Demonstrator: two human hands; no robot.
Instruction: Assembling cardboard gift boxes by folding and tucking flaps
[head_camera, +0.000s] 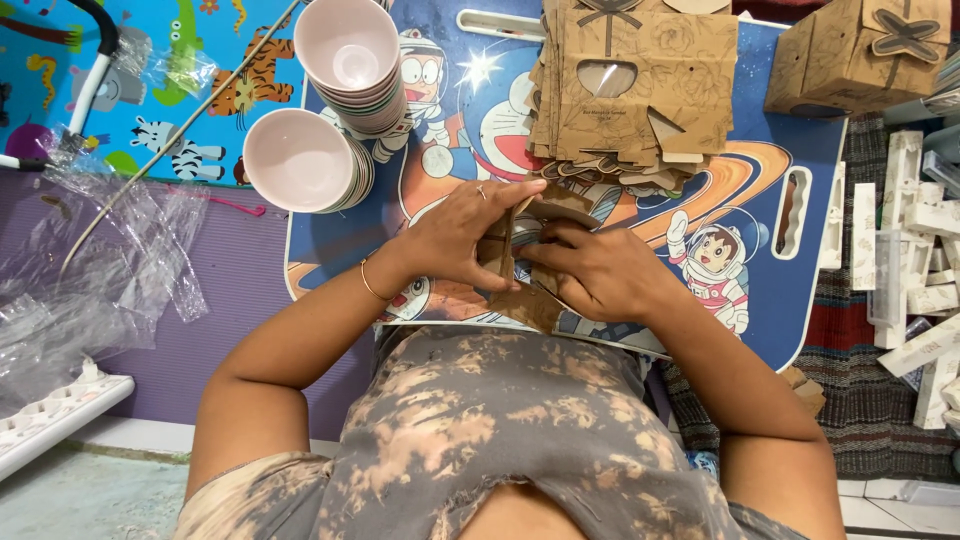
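Seen from above, a person sits at a small blue lap table (800, 300) printed with glossy cartoon astronauts. Both hands meet at the table's near edge around a flat brown cardboard box blank (525, 300), partly folded. The left hand (455, 235), with a thin gold bangle at the wrist and a ring, curls its fingers over the blank's left side, pinching it. The right hand (590, 270) grips the right side, fingers pressed around the card. Just beyond lies a fanned stack of matching matte cardboard blanks (640, 90) with cut-out windows. To the left sit two stacks of smooth pale pink round bowls (350, 60). Crinkled clear plastic wrap (90, 270) lies on purple matting.
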